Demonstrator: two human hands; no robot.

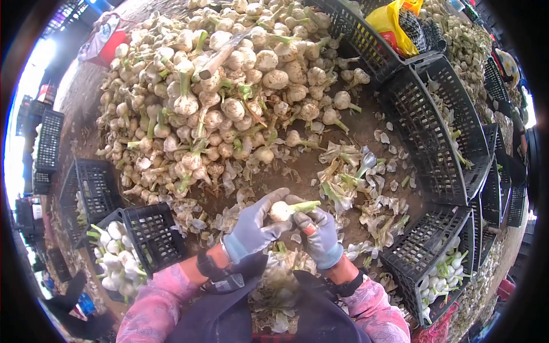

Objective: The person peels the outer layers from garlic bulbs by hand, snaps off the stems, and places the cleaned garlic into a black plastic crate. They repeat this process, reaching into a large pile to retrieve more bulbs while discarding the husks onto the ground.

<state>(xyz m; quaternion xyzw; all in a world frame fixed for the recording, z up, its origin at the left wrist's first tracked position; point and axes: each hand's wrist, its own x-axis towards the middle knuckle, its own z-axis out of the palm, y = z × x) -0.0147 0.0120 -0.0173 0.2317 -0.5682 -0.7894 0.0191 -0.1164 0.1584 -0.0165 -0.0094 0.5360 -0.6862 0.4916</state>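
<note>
A garlic bulb [280, 211] with a short green stem lies between my two gloved hands, low in the middle of the head view. My left hand [256, 222] is closed round the bulb, its thumb along the top. At the stem end, my right hand [318, 233] has its fingers curled against the stem; an orange-red patch shows on one gloved finger. Just beyond the hands rises a large pile of unpeeled garlic bulbs [229, 108] with soil on them. Loose garlic skins [343, 177] are scattered on the ground around and beneath my hands.
Clean white garlic fills a black crate [154, 234] at lower left and another crate [420, 243] at lower right. More black crates [429, 131] stand along the right. A wooden-handled tool [220, 57] lies on the pile. A yellow bag [389, 26] sits at upper right.
</note>
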